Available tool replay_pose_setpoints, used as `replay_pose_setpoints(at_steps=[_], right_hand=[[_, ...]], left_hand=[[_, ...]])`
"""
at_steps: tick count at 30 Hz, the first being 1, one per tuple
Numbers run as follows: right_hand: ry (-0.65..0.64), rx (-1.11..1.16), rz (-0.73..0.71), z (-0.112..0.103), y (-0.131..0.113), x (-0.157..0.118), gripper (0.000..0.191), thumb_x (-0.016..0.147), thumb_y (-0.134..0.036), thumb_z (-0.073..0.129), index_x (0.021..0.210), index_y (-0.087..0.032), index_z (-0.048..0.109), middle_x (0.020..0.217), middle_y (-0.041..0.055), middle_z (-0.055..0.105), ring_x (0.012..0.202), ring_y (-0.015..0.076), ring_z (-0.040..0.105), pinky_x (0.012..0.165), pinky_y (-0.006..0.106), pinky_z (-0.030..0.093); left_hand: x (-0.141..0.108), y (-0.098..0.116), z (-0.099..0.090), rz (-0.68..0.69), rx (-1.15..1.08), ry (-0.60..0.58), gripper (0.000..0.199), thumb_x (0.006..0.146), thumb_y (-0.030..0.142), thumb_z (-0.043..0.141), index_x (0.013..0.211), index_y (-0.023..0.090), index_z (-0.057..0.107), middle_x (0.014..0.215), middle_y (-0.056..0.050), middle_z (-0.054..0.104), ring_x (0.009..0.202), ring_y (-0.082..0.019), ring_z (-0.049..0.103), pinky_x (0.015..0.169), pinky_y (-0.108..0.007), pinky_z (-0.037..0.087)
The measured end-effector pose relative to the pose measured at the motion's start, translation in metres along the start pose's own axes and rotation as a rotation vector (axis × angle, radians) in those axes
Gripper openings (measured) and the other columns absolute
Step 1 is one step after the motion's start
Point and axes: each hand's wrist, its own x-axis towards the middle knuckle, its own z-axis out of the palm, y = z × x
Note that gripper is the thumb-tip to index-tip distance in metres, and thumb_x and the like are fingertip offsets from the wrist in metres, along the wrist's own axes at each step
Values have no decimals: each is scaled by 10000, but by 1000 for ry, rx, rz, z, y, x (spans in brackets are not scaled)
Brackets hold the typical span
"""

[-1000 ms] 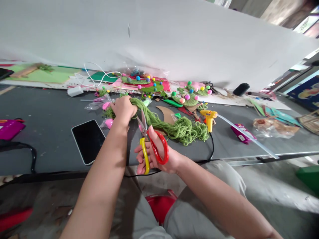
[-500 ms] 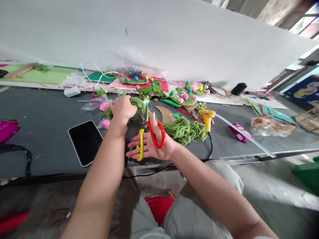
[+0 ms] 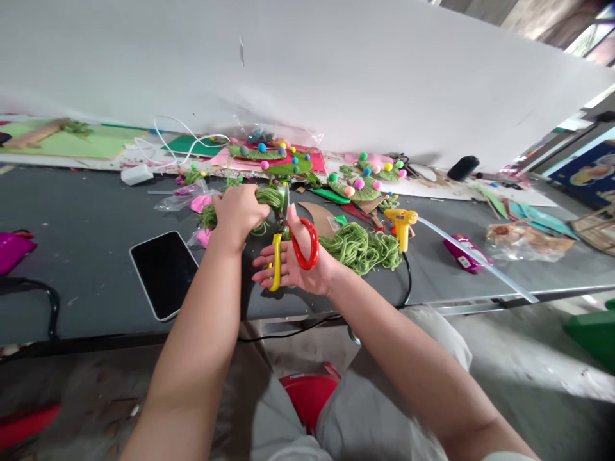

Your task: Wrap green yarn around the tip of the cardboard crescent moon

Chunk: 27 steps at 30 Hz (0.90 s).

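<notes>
Left hand (image 3: 240,214): fingers gripping thick green yarn bundle (image 3: 270,197) over grey desk (image 3: 96,256) | Right hand (image 3: 307,272): fingers spreading, threading through red-and-yellow-handled metal scissors (image 3: 277,250), blades lying against or just beside the bundle

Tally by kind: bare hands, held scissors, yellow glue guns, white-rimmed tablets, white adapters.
Hands, left hand and right hand: 2
Held scissors: 1
Yellow glue gun: 1
White-rimmed tablet: 1
White adapter: 1
Total: 6

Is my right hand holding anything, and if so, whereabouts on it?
Yes: your right hand holds the scissors by their handles, with the thumb at the red loop and fingers at the yellow one.
</notes>
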Motion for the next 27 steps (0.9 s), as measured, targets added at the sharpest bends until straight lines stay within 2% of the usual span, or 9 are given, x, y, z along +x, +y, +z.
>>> replay_pose_setpoints(at_steps=[5, 8, 13, 20, 27], right_hand=[[22, -77, -15, -3, 1, 3, 642, 901, -783, 522, 959, -146, 579, 776, 55, 667, 597, 186, 707, 584, 324, 621], [47, -88, -42, -6, 5, 7, 576, 942, -726, 517, 908, -154, 568, 666, 9, 612, 513, 158, 667, 523, 290, 596], [81, -72, -114, -7, 12, 12, 573, 928, -740, 540, 843, -174, 540, 546, -33, 536, 416, 135, 595, 427, 254, 533], [162, -91, -187, -3, 19, 17, 589, 884, -763, 588, 775, -191, 499, 458, -59, 470, 337, 108, 498, 345, 221, 448], [191, -93, -251, -4, 22, 17, 572, 892, -723, 620, 724, -189, 499, 446, -68, 455, 302, 82, 468, 307, 184, 379]], left_hand=[[-2, -3, 4, 32, 28, -39, 248, 706, 216, 617, 922, 211, 739, 959, -125, 769, 1100, -408, 673, 962, -550, 431], [-2, -4, 7, 31, 50, -45, 281, 702, 199, 620, 955, 225, 737, 978, -141, 769, 1107, -416, 673, 978, -565, 433], [-1, -3, 9, 20, 89, -76, 339, 724, 219, 618, 1042, 231, 735, 1065, -159, 765, 1159, -419, 650, 1008, -584, 434], [0, -1, 9, -18, 97, -93, 352, 735, 251, 617, 1067, 228, 732, 1108, -167, 761, 1198, -426, 640, 1029, -585, 436], [3, -6, 11, -75, 35, -53, 525, 724, 266, 637, 1241, 236, 721, 1231, -155, 743, 1235, -428, 626, 1085, -593, 395]])
